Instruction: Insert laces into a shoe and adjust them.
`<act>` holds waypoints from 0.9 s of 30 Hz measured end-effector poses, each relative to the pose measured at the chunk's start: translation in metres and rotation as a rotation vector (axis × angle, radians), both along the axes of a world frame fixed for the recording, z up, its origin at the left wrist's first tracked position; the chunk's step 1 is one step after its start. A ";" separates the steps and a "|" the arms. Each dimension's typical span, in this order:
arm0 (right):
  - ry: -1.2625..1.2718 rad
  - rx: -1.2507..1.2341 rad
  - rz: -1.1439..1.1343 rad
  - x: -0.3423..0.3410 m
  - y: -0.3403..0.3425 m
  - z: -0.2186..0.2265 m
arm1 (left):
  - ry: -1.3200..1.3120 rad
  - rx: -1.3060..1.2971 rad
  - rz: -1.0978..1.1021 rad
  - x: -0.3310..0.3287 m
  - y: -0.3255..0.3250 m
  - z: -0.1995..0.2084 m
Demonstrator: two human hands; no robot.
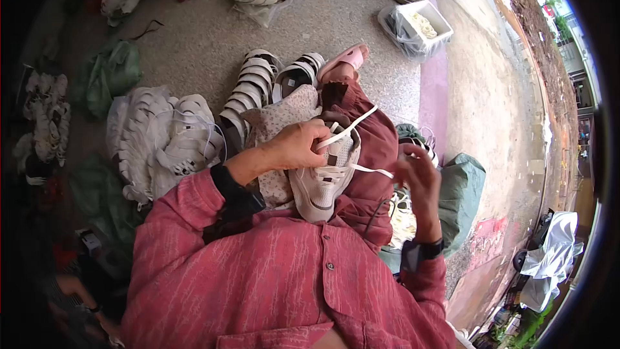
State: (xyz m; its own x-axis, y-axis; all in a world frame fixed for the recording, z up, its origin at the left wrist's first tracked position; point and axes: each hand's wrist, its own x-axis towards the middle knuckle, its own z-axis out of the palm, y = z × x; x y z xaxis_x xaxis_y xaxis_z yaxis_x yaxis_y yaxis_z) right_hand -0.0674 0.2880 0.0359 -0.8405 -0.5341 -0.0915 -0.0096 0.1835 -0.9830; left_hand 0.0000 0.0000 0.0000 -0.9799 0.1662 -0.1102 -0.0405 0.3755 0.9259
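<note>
white shoe [314,195] on maroon trousers [378,139], toe toward body | left hand [298,145]: fingertips together, seemingly on lace [372,170] | right hand [418,178]: at lace tip, blurred, can't tell pinch | likely light, soft upper, limp lace; steady by sole edge

Bright daylight washes out the pavement [510,100] to my right; the left lies dim, my right fingers [420,167] blur, and curved edges sink into black.

one head-worn fisheye looks down from close above a held shoe [318,189].
</note>
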 end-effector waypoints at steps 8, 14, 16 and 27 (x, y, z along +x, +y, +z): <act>0.697 0.329 0.373 0.006 -0.052 -0.006 | 0.018 -0.085 -0.008 -0.001 0.000 0.000; 0.975 0.542 0.489 0.015 -0.067 0.000 | 0.057 -0.084 0.016 0.002 0.000 -0.003; 0.990 0.541 0.517 0.017 -0.073 0.005 | 0.052 -0.067 0.019 0.003 -0.001 -0.003; 0.542 0.261 0.398 0.009 -0.069 -0.019 | 0.047 0.071 0.025 0.008 -0.003 -0.002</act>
